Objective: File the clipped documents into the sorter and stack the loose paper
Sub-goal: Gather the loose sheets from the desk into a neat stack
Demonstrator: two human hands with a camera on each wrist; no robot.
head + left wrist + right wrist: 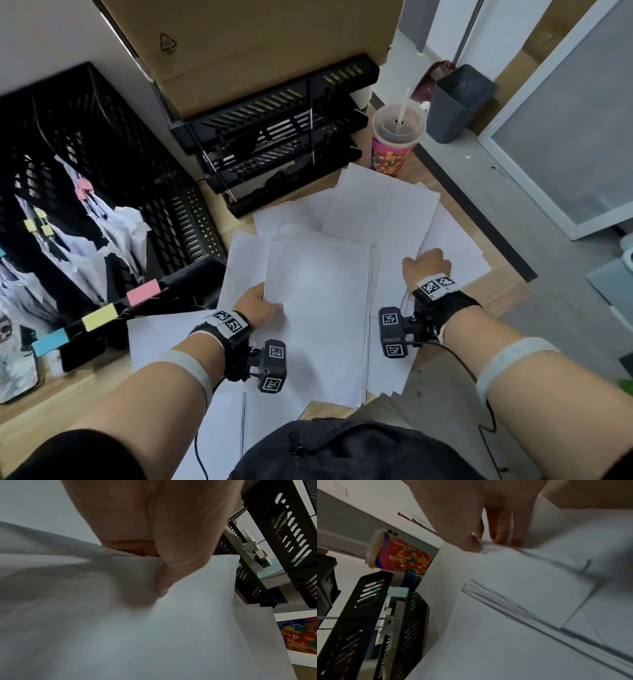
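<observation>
A squared stack of white paper (318, 308) lies in front of me on the wooden table. My left hand (260, 303) grips its left edge, and the thumb (164, 577) presses on the top sheet (171, 635). My right hand (428, 265) is on the scattered loose sheets (380, 209) to the stack's right. There it pinches the edge of one sheet (505, 574) between thumb and fingers (501, 534). At the left stands the black sorter (164, 212), with clipped documents (85, 219) upright in its slots. Pink, yellow and blue labels mark its front.
Black stacked letter trays (274, 137) stand behind the papers under a cardboard box (257, 44). A colourful cup with a straw (394, 144) stands by the trays, close to the table's right edge. A grey bin (459, 102) sits on the floor beyond.
</observation>
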